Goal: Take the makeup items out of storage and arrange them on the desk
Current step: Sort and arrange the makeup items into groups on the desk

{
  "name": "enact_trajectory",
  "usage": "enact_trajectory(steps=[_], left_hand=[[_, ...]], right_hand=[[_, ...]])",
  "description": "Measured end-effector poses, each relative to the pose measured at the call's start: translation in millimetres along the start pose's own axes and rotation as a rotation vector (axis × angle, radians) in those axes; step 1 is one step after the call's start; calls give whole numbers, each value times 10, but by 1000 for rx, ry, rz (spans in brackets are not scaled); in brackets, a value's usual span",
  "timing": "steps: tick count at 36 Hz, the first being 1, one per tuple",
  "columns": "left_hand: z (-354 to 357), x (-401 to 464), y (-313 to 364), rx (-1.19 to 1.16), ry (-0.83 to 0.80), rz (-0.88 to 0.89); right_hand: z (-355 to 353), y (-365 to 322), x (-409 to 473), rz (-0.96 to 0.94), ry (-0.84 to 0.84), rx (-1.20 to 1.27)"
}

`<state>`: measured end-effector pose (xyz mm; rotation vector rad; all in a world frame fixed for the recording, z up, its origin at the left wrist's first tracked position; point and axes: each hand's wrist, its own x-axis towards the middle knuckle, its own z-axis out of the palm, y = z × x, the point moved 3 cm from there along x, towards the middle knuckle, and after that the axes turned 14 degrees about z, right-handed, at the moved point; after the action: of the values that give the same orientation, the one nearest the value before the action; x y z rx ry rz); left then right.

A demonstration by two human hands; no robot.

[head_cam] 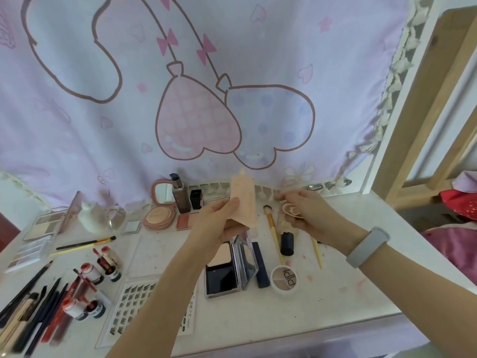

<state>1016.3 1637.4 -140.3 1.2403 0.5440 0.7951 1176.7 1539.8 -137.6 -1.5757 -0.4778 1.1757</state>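
Note:
My left hand grips a peach squeeze tube and holds it upright above the white desk, nozzle up and uncapped. My right hand, with a grey wristband, pinches a small pink cap just right of the tube. Under my hands lie an open powder compact, a navy stick and a round concealer pot.
Makeup covers the desk: eyeshadow palettes and pencils at left, small red bottles, a lash tray, a round mirror compact, a pump bottle, yellow brushes. A curtain hangs behind; a wooden frame stands at right.

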Motion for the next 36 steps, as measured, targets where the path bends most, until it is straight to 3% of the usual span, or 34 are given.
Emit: enact_trajectory(steps=[4, 10, 14, 17, 19, 24, 29, 36], left_hand=[[70, 5, -49, -33, -68, -41], [26, 22, -37, 131, -63, 4], [-128, 53, 32, 421, 80, 190], [-347, 25, 77, 752, 148, 371], [-535, 5, 51, 929, 171, 387], [-960, -53, -78, 1206, 261, 292], [-1133, -55, -291, 1430, 104, -1], [-1144, -50, -398, 1573, -19, -102]], right_hand=[[181, -74, -30, -95, -75, -203], [204, -161, 65, -115, -41, -262], [97, -187, 182, -89, 38, -249], [-6, -180, 315, -83, 159, -424], [-20, -165, 421, -97, 233, -586], [83, -92, 672, -77, 327, -863], [173, -39, 801, -63, 347, -1001], [180, 36, 887, -33, 398, -1053]])
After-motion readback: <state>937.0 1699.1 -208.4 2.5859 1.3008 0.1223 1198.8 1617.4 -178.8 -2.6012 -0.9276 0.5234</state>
